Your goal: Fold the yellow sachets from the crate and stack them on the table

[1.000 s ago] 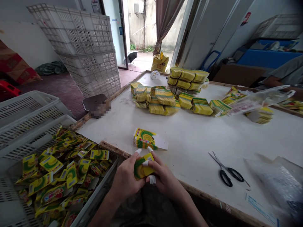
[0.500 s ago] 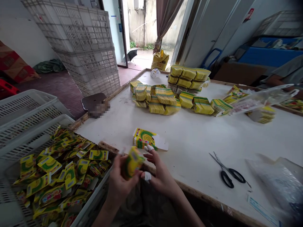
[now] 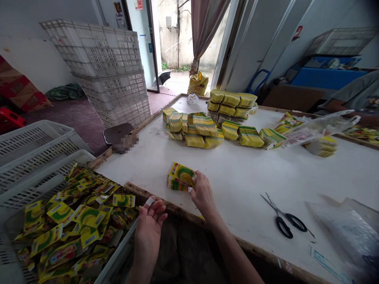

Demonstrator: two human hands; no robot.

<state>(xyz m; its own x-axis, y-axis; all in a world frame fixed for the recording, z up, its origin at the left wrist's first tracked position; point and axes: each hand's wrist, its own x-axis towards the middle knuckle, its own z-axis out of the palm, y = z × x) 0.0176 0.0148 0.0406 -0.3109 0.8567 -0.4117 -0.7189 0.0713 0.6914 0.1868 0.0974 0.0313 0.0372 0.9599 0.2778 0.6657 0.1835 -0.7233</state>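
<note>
A small stack of flat yellow-and-green cartons lies on the white table near its front edge. My right hand rests on the right end of that stack, fingertips touching the top carton; whether it grips one I cannot tell. My left hand hovers open and empty, palm up, beside the white crate. That crate holds several folded yellow-and-green cartons. White tape wraps some fingertips on both hands.
Bundled stacks of flat cartons crowd the table's far side. Black scissors lie at the right, clear plastic bags beyond them. Stacked white crates stand by the open doorway. Another person's arm shows at the far right.
The folded carton I held in both hands has left my left hand. My right hand has reached forward onto the carton stack on the table.
</note>
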